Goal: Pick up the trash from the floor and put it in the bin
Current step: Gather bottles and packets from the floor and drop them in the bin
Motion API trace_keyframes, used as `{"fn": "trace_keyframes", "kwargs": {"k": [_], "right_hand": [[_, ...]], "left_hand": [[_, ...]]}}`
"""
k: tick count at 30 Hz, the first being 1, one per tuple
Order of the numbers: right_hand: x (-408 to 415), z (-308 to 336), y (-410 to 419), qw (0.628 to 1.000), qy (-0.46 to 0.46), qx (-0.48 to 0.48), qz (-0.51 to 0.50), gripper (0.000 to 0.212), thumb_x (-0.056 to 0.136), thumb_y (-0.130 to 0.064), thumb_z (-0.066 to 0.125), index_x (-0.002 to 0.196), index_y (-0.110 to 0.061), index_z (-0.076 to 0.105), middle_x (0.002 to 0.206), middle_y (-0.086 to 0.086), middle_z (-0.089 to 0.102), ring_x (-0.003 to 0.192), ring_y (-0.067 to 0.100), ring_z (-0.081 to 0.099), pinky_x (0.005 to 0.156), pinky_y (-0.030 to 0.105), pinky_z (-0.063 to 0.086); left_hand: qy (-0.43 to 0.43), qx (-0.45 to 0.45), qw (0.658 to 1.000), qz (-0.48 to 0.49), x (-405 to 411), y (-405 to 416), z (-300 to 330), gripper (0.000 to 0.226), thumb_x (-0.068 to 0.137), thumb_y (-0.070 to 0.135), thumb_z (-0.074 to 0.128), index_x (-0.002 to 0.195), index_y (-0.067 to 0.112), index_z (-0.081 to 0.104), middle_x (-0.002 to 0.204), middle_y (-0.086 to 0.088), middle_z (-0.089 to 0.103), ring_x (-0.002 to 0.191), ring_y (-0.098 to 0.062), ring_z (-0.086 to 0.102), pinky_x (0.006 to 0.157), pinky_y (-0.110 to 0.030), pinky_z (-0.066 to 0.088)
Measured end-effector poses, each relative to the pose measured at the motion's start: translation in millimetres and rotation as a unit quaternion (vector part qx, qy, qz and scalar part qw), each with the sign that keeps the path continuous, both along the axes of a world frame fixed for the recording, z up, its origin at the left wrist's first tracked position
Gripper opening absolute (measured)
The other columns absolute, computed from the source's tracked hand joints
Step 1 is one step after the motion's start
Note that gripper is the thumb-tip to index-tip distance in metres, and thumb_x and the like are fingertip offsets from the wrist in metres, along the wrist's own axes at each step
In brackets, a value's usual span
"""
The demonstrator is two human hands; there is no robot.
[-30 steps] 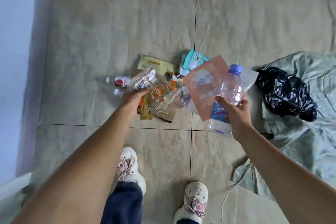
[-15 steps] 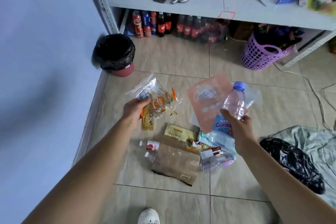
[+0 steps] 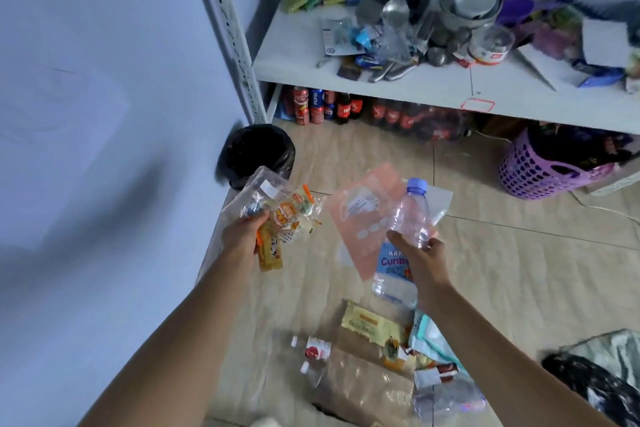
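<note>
Both hands are full of trash and held out over the floor. Her left hand (image 3: pixel 244 236) is closed around a bunch of clear snack wrappers (image 3: pixel 280 208), which stick up and out past the fingers, with a yellow strip hanging down below the hand. Her right hand (image 3: pixel 424 256) grips a clear water bottle (image 3: pixel 403 243) with a blue cap, and a pink flat packet (image 3: pixel 360 218) is pinched in the same hand, behind the bottle. The bin (image 3: pixel 258 152), lined with a black bag, stands on the floor by the wall, at the foot of the shelf (image 3: pixel 398 83), just past the wrappers in the left hand. More trash lies on the floor tiles (image 3: pixel 519 270) below the hands and near the right arm: a brown paper bag (image 3: pixel 363 388), a yellow packet (image 3: pixel 370 326), a small bottle with a red label (image 3: pixel 313 352) and a squashed clear bottle (image 3: pixel 450 399). A purple basket (image 3: pixel 540 173) sits under the shelf, well apart from the bin.
</note>
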State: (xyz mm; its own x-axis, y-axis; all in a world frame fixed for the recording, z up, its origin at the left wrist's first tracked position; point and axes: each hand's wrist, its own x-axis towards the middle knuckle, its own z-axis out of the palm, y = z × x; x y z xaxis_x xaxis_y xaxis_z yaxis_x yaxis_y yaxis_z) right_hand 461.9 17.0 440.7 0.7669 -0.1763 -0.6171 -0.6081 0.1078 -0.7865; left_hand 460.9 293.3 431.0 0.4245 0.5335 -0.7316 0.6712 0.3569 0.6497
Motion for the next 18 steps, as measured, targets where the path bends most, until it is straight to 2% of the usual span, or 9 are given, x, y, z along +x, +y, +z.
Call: {"fn": "trace_keyframes", "kwargs": {"k": [2, 5, 7, 10, 12, 14, 18], "right_hand": [[25.6, -7.7, 33.5, 1.000, 0.008, 0.015, 0.010, 0.068, 0.072, -0.020, 0.082, 0.126, -0.001, 0.046, 0.115, 0.025, 0.064, 0.096, 0.038, 0.069, 0.075, 0.044, 0.060], [60.5, -22.2, 91.7, 0.999, 0.022, 0.037, 0.023, 0.070, 0.069, -0.020, 0.083, 0.126, 0.000, 0.047, 0.118, 0.027, 0.063, 0.098, 0.040, 0.069, 0.082, 0.054, 0.058], [87.8, -36.1, 133.0, 0.998, 0.027, 0.048, 0.026, 0.071, 0.068, -0.019, 0.083, 0.126, 0.001, 0.047, 0.118, 0.027, 0.063, 0.097, 0.040, 0.069, 0.083, 0.056, 0.057], [131.3, -60.1, 192.0, 0.999, 0.034, 0.030, 0.023, 0.072, 0.066, -0.019, 0.085, 0.125, -0.002, 0.046, 0.117, 0.024, 0.063, 0.096, 0.039, 0.069, 0.081, 0.057, 0.057], [159.4, -79.9, 229.4, 0.999, 0.043, -0.001, 0.026, 0.070, 0.064, -0.021, 0.086, 0.118, -0.005, 0.045, 0.116, 0.017, 0.063, 0.095, 0.035, 0.069, 0.081, 0.052, 0.059], [184.7, -98.8, 262.2, 0.997, 0.059, -0.035, 0.029, 0.068, 0.064, -0.024, 0.086, 0.113, -0.013, 0.040, 0.115, 0.012, 0.060, 0.096, 0.032, 0.068, 0.080, 0.046, 0.059], [227.8, -135.4, 309.5, 0.994, 0.082, -0.065, 0.042, 0.077, 0.065, -0.027, 0.085, 0.123, -0.011, 0.037, 0.122, 0.013, 0.056, 0.102, 0.033, 0.066, 0.086, 0.051, 0.057]], "left_hand": [[0.004, 0.003, 1.000, 0.024, 18.7, 29.1, -6.6, 0.026, 0.073, 0.027, 0.080, 0.084, 0.011, 0.063, 0.100, -0.011, 0.070, 0.082, -0.023, 0.068, 0.093, -0.043, 0.054], [0.020, 0.022, 0.998, 0.052, 49.4, 81.1, -24.5, 0.042, 0.077, 0.025, 0.078, 0.112, 0.008, 0.062, 0.111, -0.011, 0.068, 0.099, -0.026, 0.068, 0.097, -0.042, 0.052], [0.027, 0.027, 0.997, 0.068, 77.9, 117.2, -41.7, 0.048, 0.079, 0.025, 0.076, 0.120, 0.008, 0.059, 0.116, -0.010, 0.066, 0.105, -0.027, 0.066, 0.100, -0.041, 0.051], [0.052, 0.075, 0.995, 0.045, 123.6, 163.2, -73.0, 0.043, 0.081, 0.027, 0.073, 0.118, 0.008, 0.061, 0.115, -0.010, 0.066, 0.104, -0.026, 0.064, 0.099, -0.036, 0.050], [0.062, 0.121, 0.991, 0.007, 150.8, 188.8, -94.9, 0.034, 0.081, 0.027, 0.071, 0.108, 0.008, 0.066, 0.108, -0.011, 0.069, 0.093, -0.026, 0.065, 0.091, -0.034, 0.053], [0.070, 0.172, 0.981, -0.046, 174.8, 210.4, -116.0, 0.027, 0.081, 0.028, 0.067, 0.098, 0.007, 0.069, 0.100, -0.013, 0.071, 0.086, -0.029, 0.067, 0.085, -0.038, 0.057], [0.078, 0.255, 0.950, -0.160, 216.4, 236.3, -147.3, 0.026, 0.083, 0.031, 0.062, 0.093, 0.007, 0.065, 0.087, -0.009, 0.067, 0.079, -0.029, 0.065, 0.071, -0.036, 0.055]]}}
